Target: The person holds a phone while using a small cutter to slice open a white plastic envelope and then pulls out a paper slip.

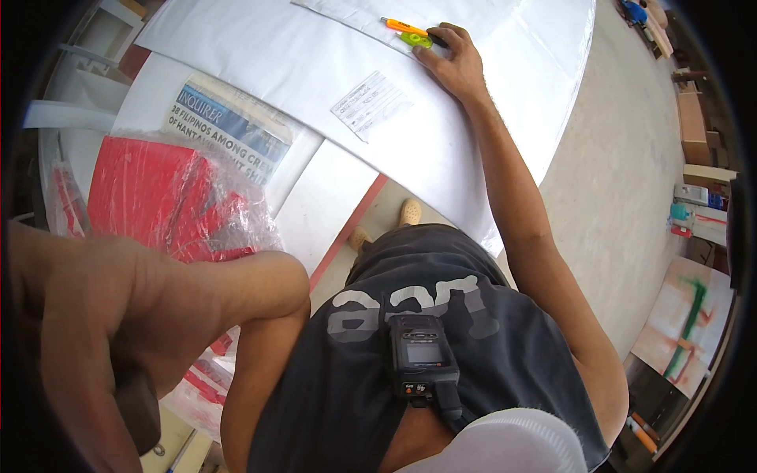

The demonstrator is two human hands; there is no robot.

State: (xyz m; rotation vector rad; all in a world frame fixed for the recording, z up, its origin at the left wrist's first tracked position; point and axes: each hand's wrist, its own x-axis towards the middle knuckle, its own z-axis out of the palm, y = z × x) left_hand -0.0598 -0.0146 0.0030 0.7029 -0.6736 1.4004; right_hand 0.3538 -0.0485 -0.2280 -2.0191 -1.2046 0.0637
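Observation:
My right hand (453, 61) rests on a white sheet (260, 47) over the table, its fingers curled at the black end of an orange utility knife (402, 26). Against the knife and fingertips lies a small lime-green item (413, 39) with rounded shapes. A creased paper slip with writing (369, 106) is nearer to my body on the sheet. My left hand (87, 315) is raised close to the camera at the lower left, large and bent, fingers closed around something dark (137, 408); I cannot tell what it is.
Red pieces in clear plastic wrap (150, 189) and a folded newspaper (229, 126) lie left of the sheet. A radio-like device (424, 355) hangs on my chest. Concrete floor (607, 158) runs along the right, with boxes (692, 122) and a paint-stained board (684, 323) beyond.

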